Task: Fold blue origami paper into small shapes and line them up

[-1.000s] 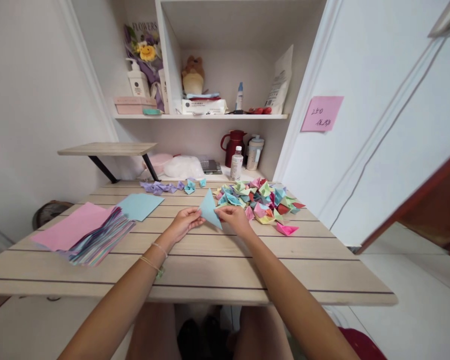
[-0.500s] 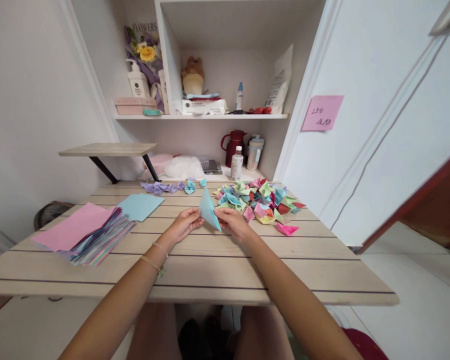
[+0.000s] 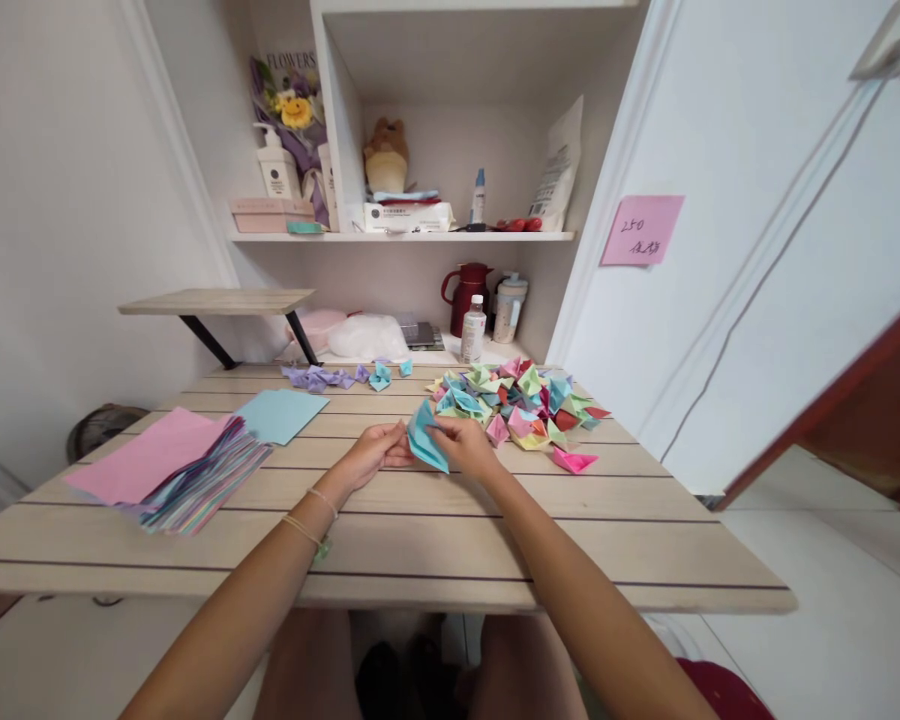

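A light blue folded paper (image 3: 426, 440) is held up above the middle of the table. My left hand (image 3: 379, 452) pinches its left edge, fingers closed. From the other side my right hand (image 3: 465, 444) grips the upper right part with thumb and fingers. Just beyond and to the right lies a heap of folded paper boats (image 3: 521, 400) in many colours. One bright pink paper boat (image 3: 574, 460) sits apart at the heap's near side. Farther back are crumpled-looking purple folded papers (image 3: 315, 378) and a small blue folded piece (image 3: 379, 376).
On the left of the slatted table (image 3: 420, 560) lie a stack of coloured paper (image 3: 202, 480) and light blue sheets (image 3: 281, 414). A small raised shelf (image 3: 217, 300) stands at the back left. Behind are a bottle (image 3: 473, 330), a red jug (image 3: 466, 298) and a plastic bag (image 3: 367, 336).
The blue paper has turned and come slightly lower, its tall point no longer upright. My right hand has shifted its grip toward the upper part, and both hands stay close together.
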A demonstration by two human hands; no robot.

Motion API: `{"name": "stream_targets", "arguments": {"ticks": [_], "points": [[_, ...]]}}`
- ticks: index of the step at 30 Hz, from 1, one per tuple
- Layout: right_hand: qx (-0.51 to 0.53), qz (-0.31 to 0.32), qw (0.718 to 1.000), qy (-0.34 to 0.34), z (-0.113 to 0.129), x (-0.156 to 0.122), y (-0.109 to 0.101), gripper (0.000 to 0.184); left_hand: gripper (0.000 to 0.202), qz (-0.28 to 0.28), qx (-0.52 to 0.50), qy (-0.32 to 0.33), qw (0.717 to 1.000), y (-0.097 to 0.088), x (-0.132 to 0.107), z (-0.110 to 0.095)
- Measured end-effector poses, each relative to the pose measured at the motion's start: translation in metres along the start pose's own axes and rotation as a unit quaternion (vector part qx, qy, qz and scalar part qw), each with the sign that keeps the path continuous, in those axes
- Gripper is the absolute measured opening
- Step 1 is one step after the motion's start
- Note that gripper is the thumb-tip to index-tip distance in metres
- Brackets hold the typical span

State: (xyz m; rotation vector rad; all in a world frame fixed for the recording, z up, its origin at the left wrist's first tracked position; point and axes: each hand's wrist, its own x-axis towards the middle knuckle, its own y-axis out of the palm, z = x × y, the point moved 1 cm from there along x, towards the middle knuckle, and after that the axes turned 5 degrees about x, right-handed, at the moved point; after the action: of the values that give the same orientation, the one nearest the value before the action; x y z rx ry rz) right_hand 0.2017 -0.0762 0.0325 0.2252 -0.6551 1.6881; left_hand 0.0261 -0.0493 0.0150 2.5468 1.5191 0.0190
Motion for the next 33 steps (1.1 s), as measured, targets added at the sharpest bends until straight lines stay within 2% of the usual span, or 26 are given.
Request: {"name": "stream_targets", "arguments": {"ticks": [2, 7, 13, 17, 20, 26, 29, 33], "points": [[-0.039, -0.002, 0.999, -0.004, -0.004, 0.000, 0.001, 0.027, 0.034, 0.004, -0.014, -0.009, 1.000, 0.000, 0.000, 0.000], [-0.053, 0.018, 0.998, -0.017, -0.008, -0.003, 0.004, 0.029, 0.033, 0.026, -0.002, -0.028, 0.999, -0.001, 0.000, 0.000], [-0.178, -0.036, 0.983, -0.028, -0.003, -0.006, 0.011, 0.030, 0.036, 0.033, 0.023, -0.052, 0.998, 0.001, -0.001, 0.001], [-0.194, -0.026, 0.979, -0.054, -0.003, -0.006, 0.014, 0.037, 0.035, 0.029, 0.025, -0.059, 0.998, 0.001, 0.000, 0.002], [-0.191, -0.016, 0.980, -0.047, -0.004, -0.007, 0.015, 0.034, 0.033, 0.040, 0.030, -0.060, 0.997, 0.002, -0.001, 0.002], [-0.264, -0.086, 0.961, -0.011, -0.001, -0.010, 0.016, 0.018, 0.034, 0.059, 0.065, -0.061, 0.994, 0.004, -0.004, 0.000], [-0.280, -0.078, 0.957, -0.020, 0.002, -0.010, 0.017, 0.018, 0.036, 0.058, 0.066, -0.060, 0.994, 0.004, -0.005, 0.001], [-0.218, -0.033, 0.975, -0.037, 0.002, -0.008, 0.014, 0.023, 0.029, 0.042, 0.046, -0.065, 0.996, 0.000, -0.002, 0.003]]}}
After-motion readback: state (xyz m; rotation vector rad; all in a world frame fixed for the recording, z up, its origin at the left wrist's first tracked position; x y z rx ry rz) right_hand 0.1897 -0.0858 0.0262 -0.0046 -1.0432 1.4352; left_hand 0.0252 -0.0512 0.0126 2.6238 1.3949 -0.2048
